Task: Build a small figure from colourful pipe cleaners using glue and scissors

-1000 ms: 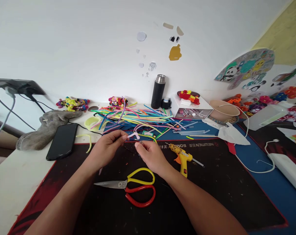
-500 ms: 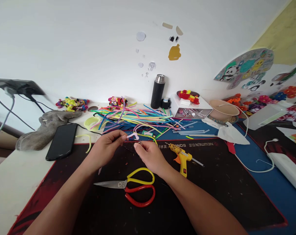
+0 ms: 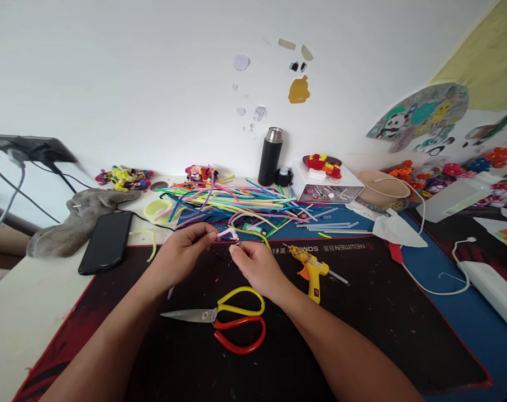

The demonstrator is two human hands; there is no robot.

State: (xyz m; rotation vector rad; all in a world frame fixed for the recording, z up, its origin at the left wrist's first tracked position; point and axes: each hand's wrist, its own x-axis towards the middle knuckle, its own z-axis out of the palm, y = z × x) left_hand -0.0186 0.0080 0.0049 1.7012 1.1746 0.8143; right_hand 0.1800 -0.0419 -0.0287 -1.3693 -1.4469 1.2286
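My left hand (image 3: 185, 247) pinches one end of a short pale pink pipe cleaner (image 3: 228, 233) above the black desk mat (image 3: 362, 312). My right hand (image 3: 257, 266) is closed too, its fingertips pinching the other end of that pink piece together with a small dark bit I cannot make out. The two hands nearly touch. Behind them lies a heap of coloured pipe cleaners (image 3: 237, 202). Scissors with one yellow and one red handle (image 3: 228, 319) lie on the mat just in front of my hands.
A yellow glue gun (image 3: 310, 263) lies right of my right hand. A black phone (image 3: 106, 241) and grey cloth (image 3: 75, 218) are at left. A black flask (image 3: 271, 156), white box (image 3: 329, 181), bowl (image 3: 383, 187), white cables and paper crafts stand behind and right.
Almost nothing has moved. My right hand's fingertips have crept a little closer to the pink piece held in my left.
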